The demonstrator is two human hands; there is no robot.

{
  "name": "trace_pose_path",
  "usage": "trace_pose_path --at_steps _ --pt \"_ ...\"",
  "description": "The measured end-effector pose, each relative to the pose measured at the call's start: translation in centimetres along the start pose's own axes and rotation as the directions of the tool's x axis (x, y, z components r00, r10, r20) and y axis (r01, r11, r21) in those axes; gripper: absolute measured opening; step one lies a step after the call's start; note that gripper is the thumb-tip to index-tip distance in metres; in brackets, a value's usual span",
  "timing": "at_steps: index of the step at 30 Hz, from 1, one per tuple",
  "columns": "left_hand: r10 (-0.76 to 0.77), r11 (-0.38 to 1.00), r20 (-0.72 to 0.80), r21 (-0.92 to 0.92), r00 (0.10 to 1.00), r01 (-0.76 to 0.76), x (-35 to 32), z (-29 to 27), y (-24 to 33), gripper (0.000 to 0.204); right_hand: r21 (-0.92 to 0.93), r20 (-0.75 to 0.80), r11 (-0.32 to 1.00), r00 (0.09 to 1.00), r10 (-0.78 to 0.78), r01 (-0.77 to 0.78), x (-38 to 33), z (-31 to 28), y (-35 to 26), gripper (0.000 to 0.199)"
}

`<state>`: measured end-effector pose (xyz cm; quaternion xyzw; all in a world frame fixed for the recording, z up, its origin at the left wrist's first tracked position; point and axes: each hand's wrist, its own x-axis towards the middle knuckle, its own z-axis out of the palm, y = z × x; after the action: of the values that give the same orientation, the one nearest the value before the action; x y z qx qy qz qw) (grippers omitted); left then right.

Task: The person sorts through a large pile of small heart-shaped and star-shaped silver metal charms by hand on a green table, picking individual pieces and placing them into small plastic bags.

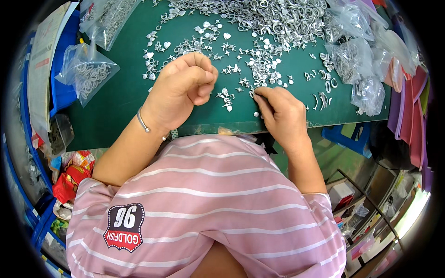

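Observation:
My left hand (183,85) hovers over the near part of the green table with its fingers curled into the palm. Whatever it may hold is hidden. Thumb and forefinger of my right hand (282,111) pinch a small silver charm (253,92) at the near end of a loose strip of charms (264,62). Between the two hands lies a little cluster of silver charms (225,98), some star-shaped, some round. Beyond my left hand are more scattered pieces, with a heart charm (226,36) among them.
A large heap of silver metal pieces (278,18) covers the table's far side. Clear bags of metal parts (90,76) lie at the left, and more bags (368,95) at the right. Curved silver pieces (323,100) and oval rings (331,85) rest right of my right hand.

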<state>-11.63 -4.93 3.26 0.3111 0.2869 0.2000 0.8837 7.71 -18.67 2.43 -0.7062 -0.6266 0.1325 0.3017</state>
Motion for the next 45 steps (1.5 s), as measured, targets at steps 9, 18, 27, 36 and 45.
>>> trace_pose_path --at_steps 9,18,27,36,45 --pt "0.082 0.948 -0.168 0.319 0.982 -0.025 -0.9 1.0 0.3 0.007 0.051 0.039 0.987 0.988 0.150 -0.152 0.0 -1.2 -0.3 0.007" --pt "0.126 0.899 -0.154 0.436 0.980 -0.048 -1.2 0.5 0.5 0.008 0.033 -0.004 0.999 0.999 0.037 -0.037 -0.3 -1.0 0.1 0.007" --pt "0.291 0.759 -0.134 0.635 0.947 -0.144 -1.7 0.2 0.1 0.009 0.508 0.001 0.841 0.976 0.217 -0.187 -0.5 -0.4 0.7 0.003" --pt "0.374 0.376 -0.016 0.917 0.927 -0.136 -2.1 -0.4 0.5 0.011 0.416 0.154 0.903 0.987 0.045 -0.106 1.9 0.8 -1.8 0.007" --pt "0.516 0.137 0.112 0.968 0.849 -0.210 -2.4 -1.5 1.1 0.012 -0.094 0.157 0.963 0.959 -0.235 0.252 3.4 1.6 -2.4 0.009"
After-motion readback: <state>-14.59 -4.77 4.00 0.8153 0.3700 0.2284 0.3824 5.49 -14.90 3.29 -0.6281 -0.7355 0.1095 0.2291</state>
